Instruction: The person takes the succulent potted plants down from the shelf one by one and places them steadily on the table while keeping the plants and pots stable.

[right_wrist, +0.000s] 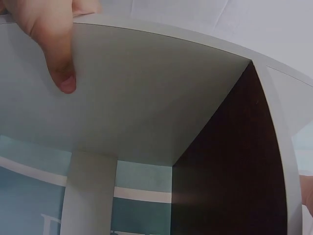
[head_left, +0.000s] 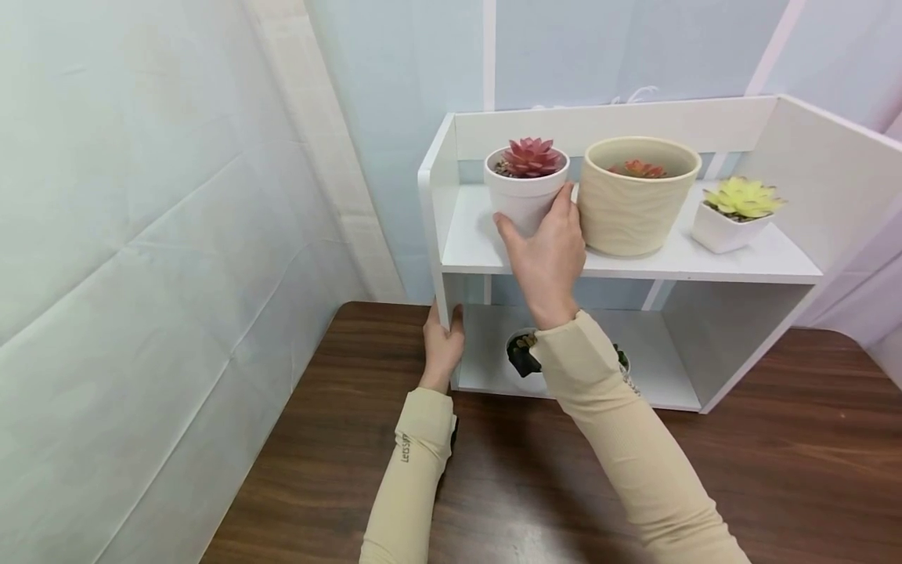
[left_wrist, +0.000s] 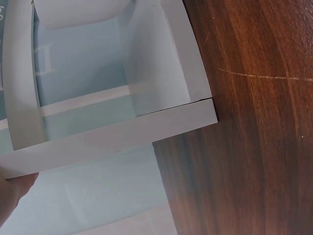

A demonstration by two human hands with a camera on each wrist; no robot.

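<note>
In the head view, my right hand (head_left: pixel 550 251) holds a white round pot (head_left: pixel 517 192) with a red succulent (head_left: pixel 532 158), thumb at its left and fingers at its right. The pot stands at the left of the upper shelf (head_left: pixel 468 227); my hand hides its base. My left hand (head_left: pixel 442 345) grips the front edge of the white shelf unit's left side panel (head_left: pixel 434 227), thumb inside. Beside the white pot is a larger cream pot (head_left: pixel 630 211) with an orange-red succulent (head_left: pixel 640 168). In the right wrist view, my thumb (right_wrist: pixel 61 63) overlaps a white board, with no pot visible.
A small white square pot (head_left: pixel 726 229) with a yellow-green succulent (head_left: pixel 745 197) stands at the upper shelf's right. On the lower shelf (head_left: pixel 662 360), a dark-leaved potted plant (head_left: pixel 523 360) is partly hidden by my right sleeve. The unit stands on a brown wooden table (head_left: pixel 338 439).
</note>
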